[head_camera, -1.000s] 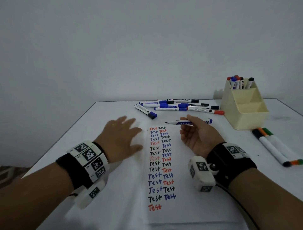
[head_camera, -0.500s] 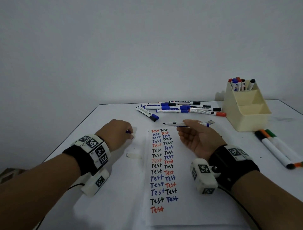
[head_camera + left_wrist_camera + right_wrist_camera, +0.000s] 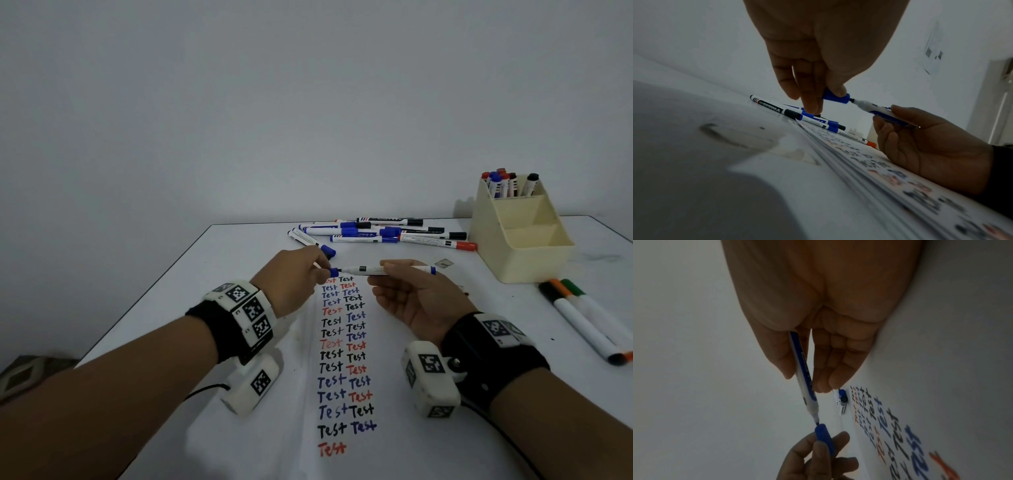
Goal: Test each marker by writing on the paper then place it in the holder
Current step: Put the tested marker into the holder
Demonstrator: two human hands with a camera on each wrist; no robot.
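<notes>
Recapping step: left hand (image 3: 294, 277) pinches small blue plastic cap (image 3: 835, 97) at exposed tip of white blue-banded marker (image 3: 373, 270), gripped by right hand (image 3: 416, 294); next, coaxial push, then cream plastic holder (image 3: 524, 253).

The head camera looked down and forward over the white table (image 3: 239, 246). Each wrist camera looked closely along its hand; all three shared the white blue-capped marker (image 3: 371, 270).

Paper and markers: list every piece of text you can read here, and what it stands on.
"Test": handwritten many times in two columns on the paper, in black, blue and red.
Markers lying on the table: barrel print too small to read.
Held marker: label blurred.
Wrist bands: square coded tags, no words.
</notes>
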